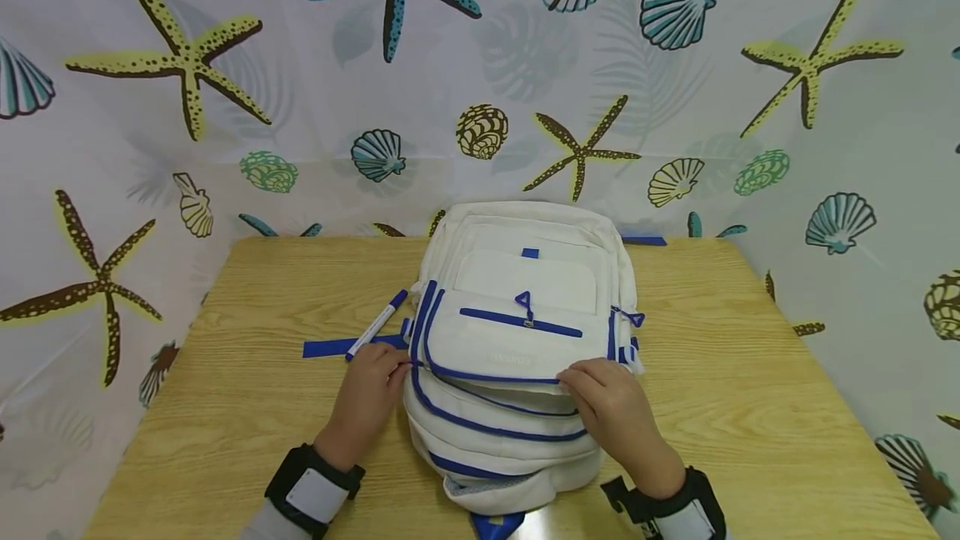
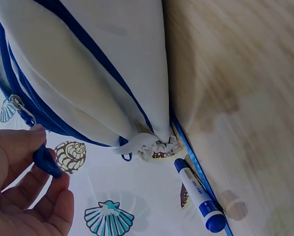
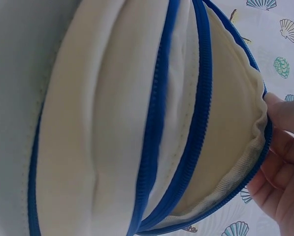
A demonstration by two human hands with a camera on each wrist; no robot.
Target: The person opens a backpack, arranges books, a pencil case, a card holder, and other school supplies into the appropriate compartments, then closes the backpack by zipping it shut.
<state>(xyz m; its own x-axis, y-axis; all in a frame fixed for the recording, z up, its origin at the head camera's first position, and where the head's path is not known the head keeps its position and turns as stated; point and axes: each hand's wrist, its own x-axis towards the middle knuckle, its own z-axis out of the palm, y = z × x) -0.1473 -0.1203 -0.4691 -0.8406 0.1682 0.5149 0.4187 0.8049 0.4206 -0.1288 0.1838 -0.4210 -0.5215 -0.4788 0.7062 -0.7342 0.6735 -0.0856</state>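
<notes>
A white backpack (image 1: 480, 352) with blue zippers lies on the table, its front pocket partly unzipped. At its left side my left hand (image 1: 367, 398) pinches a blue zipper pull (image 2: 46, 160), which hangs from a metal slider (image 2: 16, 102) on the blue zipper. My right hand (image 1: 618, 411) grips the lower right edge of the front pocket flap (image 3: 266, 123) between thumb and fingers. In the right wrist view the flap is held away from the bag, and the pale pocket lining (image 3: 225, 113) shows behind the zipper teeth.
A white marker (image 1: 375, 327) with a blue cap lies left of the backpack, over a blue strap (image 1: 322, 348). Another blue strap end (image 1: 498, 526) pokes out below the bag. The wooden table (image 1: 750, 407) meets a shell-patterned cloth (image 1: 450, 82) behind.
</notes>
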